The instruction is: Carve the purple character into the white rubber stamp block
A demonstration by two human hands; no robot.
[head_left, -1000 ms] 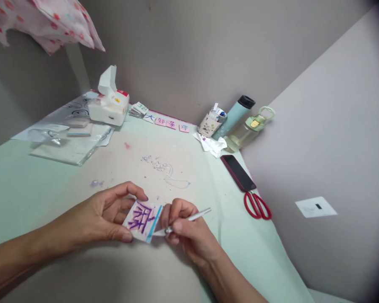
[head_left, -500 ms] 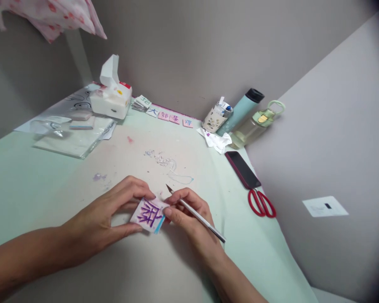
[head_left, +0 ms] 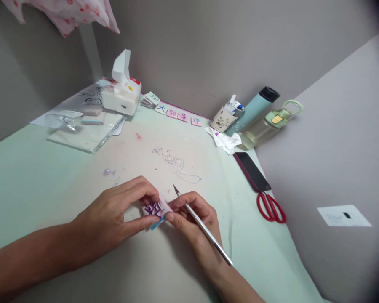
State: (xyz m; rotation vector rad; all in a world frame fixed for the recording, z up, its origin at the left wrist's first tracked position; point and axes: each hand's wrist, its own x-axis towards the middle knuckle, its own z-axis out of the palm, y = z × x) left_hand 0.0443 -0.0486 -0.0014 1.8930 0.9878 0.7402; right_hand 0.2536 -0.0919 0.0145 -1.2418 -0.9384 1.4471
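Fingers of both hands are meeting on one small thing: a white stamp block [head_left: 156,209] with purple carved strokes and a blue edge, which is being pinched low in the middle of the view, just above the pale green table [head_left: 28,176]. The left hand [head_left: 120,214] is lying at nine o'clock of the block and is clenched on it between thumb and forefinger; the right hand [head_left: 192,219] is lying at three o'clock, its fingertips touching the block's right edge. A silver carving knife [head_left: 204,227] is being grasped in that right hand, with its long axis running from about five o'clock up to eleven o'clock and its tip clear of the block, just above and to its right. Both hands are equally near the block. Well apart at two o'clock, a phone [head_left: 252,171] and red scissors [head_left: 270,207] are lying untouched.
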